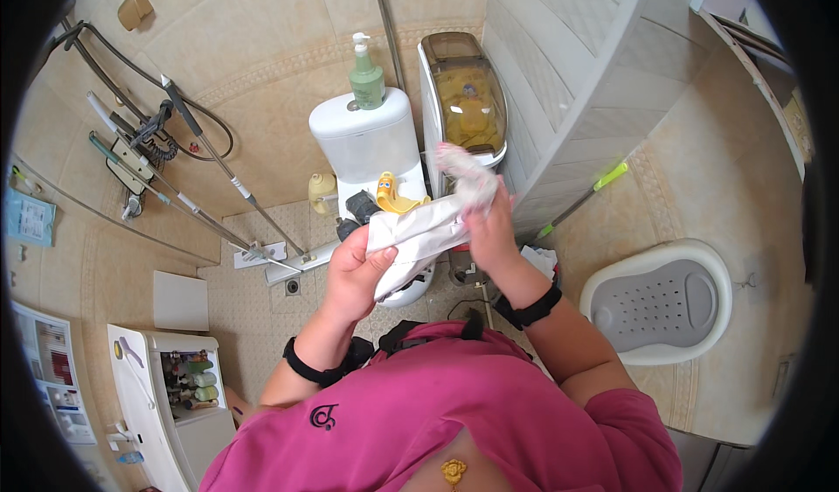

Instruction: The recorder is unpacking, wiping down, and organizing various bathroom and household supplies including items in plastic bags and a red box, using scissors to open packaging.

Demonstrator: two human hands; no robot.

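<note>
A white sheet-like piece (419,236), cloth or plastic, is stretched between my two hands in front of the toilet. My left hand (354,272) pinches its left end, thumb on top. At its other end my right hand (491,233) grips a crumpled pink-and-white part (468,174), blurred by motion. Whether this part belongs to the same piece, I cannot tell. Behind the sheet a yellow cartoon-faced plastic piece (391,194) and dark bundles (362,207) rest on the toilet (360,138). Much of the toilet's front is hidden by my hands and the sheet.
A green pump bottle (367,84) tops the cistern. Beside it stands a bin with a see-through brown lid (468,99). Mops (216,158) lean at left, above a white cabinet (151,400). A grey-and-white baby bath (655,302) is against the right wall.
</note>
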